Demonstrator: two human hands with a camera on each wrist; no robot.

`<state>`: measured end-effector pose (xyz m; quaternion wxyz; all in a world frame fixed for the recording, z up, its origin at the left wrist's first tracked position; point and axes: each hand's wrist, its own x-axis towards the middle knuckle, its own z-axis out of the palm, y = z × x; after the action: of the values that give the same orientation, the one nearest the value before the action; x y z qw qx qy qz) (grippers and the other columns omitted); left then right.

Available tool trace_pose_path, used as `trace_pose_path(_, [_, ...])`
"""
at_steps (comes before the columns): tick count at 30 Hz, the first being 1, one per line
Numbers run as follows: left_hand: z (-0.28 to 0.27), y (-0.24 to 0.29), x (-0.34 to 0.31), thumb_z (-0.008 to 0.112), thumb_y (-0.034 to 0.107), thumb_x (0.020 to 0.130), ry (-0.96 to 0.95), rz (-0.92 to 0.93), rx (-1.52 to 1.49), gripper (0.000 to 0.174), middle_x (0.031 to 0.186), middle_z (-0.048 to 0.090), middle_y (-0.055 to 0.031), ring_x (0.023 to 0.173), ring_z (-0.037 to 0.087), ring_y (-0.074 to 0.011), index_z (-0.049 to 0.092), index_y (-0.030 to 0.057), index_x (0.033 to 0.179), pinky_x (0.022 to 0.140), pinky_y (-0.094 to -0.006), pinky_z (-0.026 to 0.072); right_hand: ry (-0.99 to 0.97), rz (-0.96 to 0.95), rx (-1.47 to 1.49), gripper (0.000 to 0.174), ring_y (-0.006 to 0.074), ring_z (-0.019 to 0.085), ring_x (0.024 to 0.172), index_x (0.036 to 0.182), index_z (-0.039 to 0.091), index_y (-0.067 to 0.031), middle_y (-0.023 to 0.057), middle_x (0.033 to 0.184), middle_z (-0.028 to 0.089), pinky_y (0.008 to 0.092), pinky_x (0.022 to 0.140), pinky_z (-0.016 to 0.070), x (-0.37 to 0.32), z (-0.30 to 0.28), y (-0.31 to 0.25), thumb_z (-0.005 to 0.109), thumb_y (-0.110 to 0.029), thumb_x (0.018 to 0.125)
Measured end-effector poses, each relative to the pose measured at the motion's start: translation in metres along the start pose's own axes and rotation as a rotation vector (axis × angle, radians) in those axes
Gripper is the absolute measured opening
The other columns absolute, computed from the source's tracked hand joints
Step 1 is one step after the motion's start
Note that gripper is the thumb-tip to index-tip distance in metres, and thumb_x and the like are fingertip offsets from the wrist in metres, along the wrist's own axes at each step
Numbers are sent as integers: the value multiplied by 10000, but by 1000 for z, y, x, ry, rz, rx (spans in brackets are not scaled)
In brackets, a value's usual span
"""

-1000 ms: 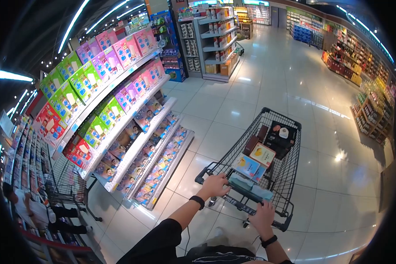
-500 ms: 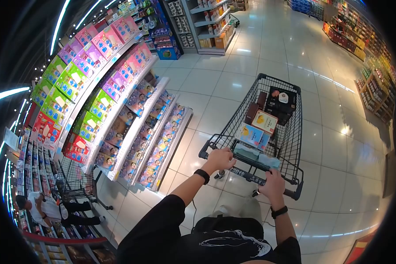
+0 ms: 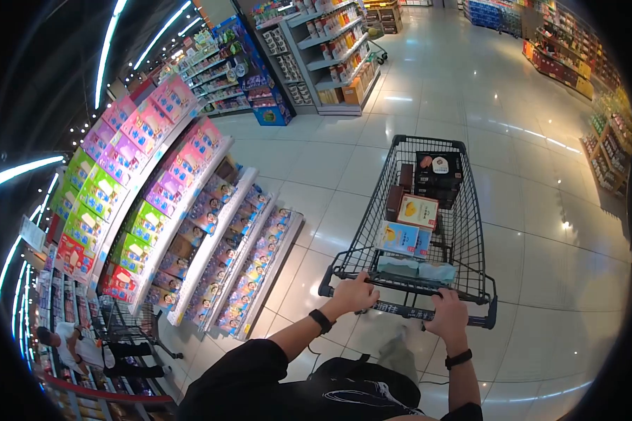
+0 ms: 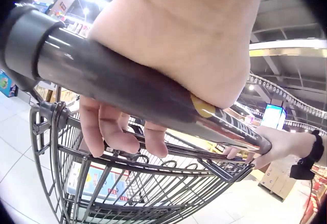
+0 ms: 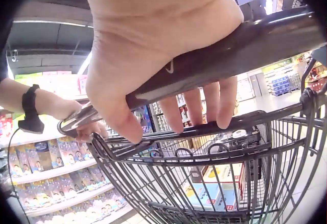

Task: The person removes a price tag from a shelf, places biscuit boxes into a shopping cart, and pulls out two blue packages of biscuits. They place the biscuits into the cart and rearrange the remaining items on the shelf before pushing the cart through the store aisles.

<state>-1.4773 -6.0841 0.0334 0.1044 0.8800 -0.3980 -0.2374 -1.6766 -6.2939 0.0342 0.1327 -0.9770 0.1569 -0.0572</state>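
A dark shopping cart (image 3: 428, 203) stands in front of me. My left hand (image 3: 353, 295) grips the left part of its handle (image 3: 407, 310), palm on top and fingers bent over the far side. On the right part, my right hand (image 3: 448, 314) holds the same bar; its thumb and fingers (image 5: 191, 106) come down round it in the right wrist view. Inside the cart lie a blue box (image 3: 399, 237), a cream box with a yellow picture (image 3: 418, 210), brown boxes (image 3: 395, 203) and a black box (image 3: 439, 172). Pale green packs (image 3: 418, 269) lie closest to the handle.
A tiered display (image 3: 189, 217) of colourful boxes stands close on the left. Behind it, a person in a white top (image 3: 74, 347) is beside another cart (image 3: 123, 319). Shelving (image 3: 330, 63) stands ahead, and bottle racks (image 3: 611, 151) line the right. Glossy tiles (image 3: 534, 281) cover the floor.
The cart has turned to point more straight ahead, and the display has shifted left in view. Both hands have stayed on the handle throughout.
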Motion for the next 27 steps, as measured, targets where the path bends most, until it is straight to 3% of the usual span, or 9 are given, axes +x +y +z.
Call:
trace_pose_path(7, [-17, 30, 67, 420, 456, 916, 13, -51, -28, 494, 1219, 557, -225, 771, 671, -416, 726, 74, 846, 741, -497, 553, -145, -36, -5, 693, 293, 494, 1261, 1161, 614, -79, 135, 1332, 550, 430, 943, 496, 75, -13, 72, 806, -300, 532])
trace_pose_path(13, [-38, 50, 115, 433, 447, 917, 48, -80, -90, 473, 1211, 557, -235, 761, 666, -415, 725, 81, 845, 730, -499, 553, -196, -64, 62, 848, 309, 485, 1272, 1316, 531, -86, 139, 1342, 546, 422, 988, 472, 140, -28, 114, 804, -304, 543])
trace_pose_path(20, [-57, 65, 189, 439, 466, 924, 66, -164, -131, 447, 1228, 528, -230, 738, 654, -412, 696, 109, 844, 702, -500, 538, -236, -156, -51, 920, 306, 495, 1257, 1377, 487, -129, 130, 1316, 556, 411, 977, 477, 229, -46, 161, 814, -304, 535])
trace_pose_path(22, [-67, 72, 214, 439, 458, 927, 16, -206, -167, 442, 1212, 530, -237, 745, 650, -412, 697, 108, 852, 700, -504, 538, -278, -194, 25, 914, 305, 510, 1227, 1377, 491, -150, 127, 1266, 569, 412, 950, 492, 259, -53, 178, 809, -300, 533])
trace_pose_path(23, [-68, 72, 228, 411, 445, 911, 34, -186, -212, 479, 1125, 535, -273, 759, 650, -445, 711, 71, 898, 750, -531, 528, -266, -208, 7, 893, 304, 526, 1187, 1363, 510, -151, 124, 1231, 571, 405, 925, 506, 274, -56, 185, 801, -289, 530])
trace_pose_path(27, [-73, 75, 275, 436, 458, 912, 87, -217, -228, 481, 1124, 530, -291, 749, 642, -459, 710, 64, 882, 741, -532, 527, -284, -266, -41, 833, 303, 524, 1177, 1323, 550, -135, 125, 1245, 570, 409, 929, 501, 331, -56, 216, 791, -292, 543])
